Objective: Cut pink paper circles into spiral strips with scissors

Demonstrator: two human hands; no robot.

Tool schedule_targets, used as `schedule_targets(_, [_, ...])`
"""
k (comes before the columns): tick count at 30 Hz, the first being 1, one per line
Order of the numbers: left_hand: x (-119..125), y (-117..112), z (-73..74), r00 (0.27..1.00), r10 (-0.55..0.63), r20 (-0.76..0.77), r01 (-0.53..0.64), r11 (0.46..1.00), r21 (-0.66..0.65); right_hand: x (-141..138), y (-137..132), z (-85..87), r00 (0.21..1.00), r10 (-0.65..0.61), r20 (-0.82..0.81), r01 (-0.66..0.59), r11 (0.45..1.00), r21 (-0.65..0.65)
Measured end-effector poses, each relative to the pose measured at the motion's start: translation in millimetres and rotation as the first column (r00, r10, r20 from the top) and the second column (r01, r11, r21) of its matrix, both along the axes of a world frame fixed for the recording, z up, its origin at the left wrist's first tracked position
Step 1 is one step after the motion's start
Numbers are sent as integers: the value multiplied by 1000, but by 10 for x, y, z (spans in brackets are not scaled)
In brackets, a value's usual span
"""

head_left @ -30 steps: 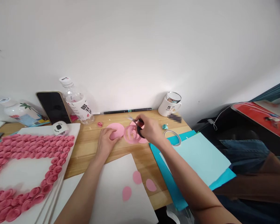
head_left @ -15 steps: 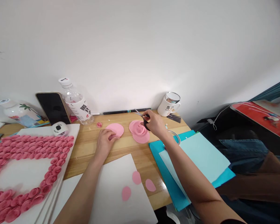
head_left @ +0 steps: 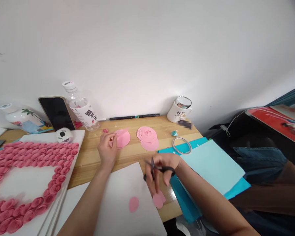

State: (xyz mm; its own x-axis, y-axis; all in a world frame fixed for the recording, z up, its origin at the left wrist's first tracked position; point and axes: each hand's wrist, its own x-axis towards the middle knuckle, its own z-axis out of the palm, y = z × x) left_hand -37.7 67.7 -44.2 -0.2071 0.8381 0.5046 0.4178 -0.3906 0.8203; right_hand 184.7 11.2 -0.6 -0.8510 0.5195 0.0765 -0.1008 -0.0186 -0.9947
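Observation:
My left hand [head_left: 108,149] is closed at the left edge of a round pink paper piece [head_left: 123,140], its fingers pinching a thin part of the pink paper that stands up a little. In my right hand [head_left: 162,167] hang scissors [head_left: 159,168] with black handles, slightly blurred. The fingertips of that hand reach down to small pink paper cut-outs [head_left: 159,200], which overlap on the table by the white board's edge. Another pink cut-out [head_left: 134,205] lies on the white board [head_left: 123,193]. A pink paper spiral [head_left: 147,136] rests on the table between the hands.
At left is a board covered with pink paper roses [head_left: 36,157]. Behind stand a phone [head_left: 57,113], a plastic bottle [head_left: 83,109] and a white mug [head_left: 178,109]. A tape ring [head_left: 182,146] and blue paper sheets [head_left: 213,164] lie at right. A black pen [head_left: 135,117] lies along the wall.
My right hand has moved with the scissors from the spiral towards me. One pink cut-out has shifted from the white board to beside another on the table. My left hand has lifted slightly.

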Motion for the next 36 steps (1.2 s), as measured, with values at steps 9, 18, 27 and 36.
schedule_targets(9, [179, -53, 134, 592, -72, 803, 406, 887, -220, -477, 342, -245, 487, -870, -78, 873, 488, 4])
schedule_targets(18, [209, -163, 172, 742, -189, 643, 507, 786, -354, -587, 274, -389, 430, -900, -71, 903, 427, 50])
schedule_targets(27, [184, -118, 344, 501, 67, 863, 360, 890, -279, -607, 148, -396, 606, -795, 11, 795, 606, -5])
schedule_targets(36, [311, -263, 360, 675, 4, 738, 396, 841, -367, -652, 92, -274, 637, -770, 45, 763, 637, 104])
